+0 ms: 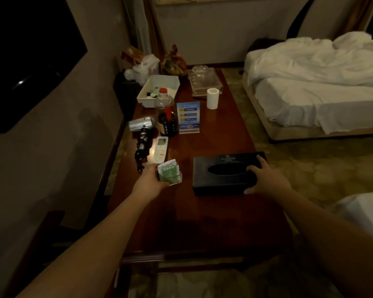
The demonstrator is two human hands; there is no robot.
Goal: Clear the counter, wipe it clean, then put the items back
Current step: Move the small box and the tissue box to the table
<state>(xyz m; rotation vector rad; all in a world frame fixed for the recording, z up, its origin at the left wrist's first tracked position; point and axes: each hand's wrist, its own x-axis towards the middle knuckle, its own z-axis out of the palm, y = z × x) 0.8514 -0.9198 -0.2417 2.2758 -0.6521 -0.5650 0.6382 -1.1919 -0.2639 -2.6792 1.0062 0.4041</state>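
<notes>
Gripping a green card holder point(169, 173), left hand point(150, 179); right hand point(265, 179) grasps black tissue box point(222, 175).

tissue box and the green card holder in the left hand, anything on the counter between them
Nothing: in the head view only bare dark wood counter shows between the black tissue box and the green card holder.

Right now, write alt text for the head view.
A person's left hand holds a small stand of green packets while the right hand grips a black tissue box on a cluttered wooden counter; an unmade bed stands right.
</notes>
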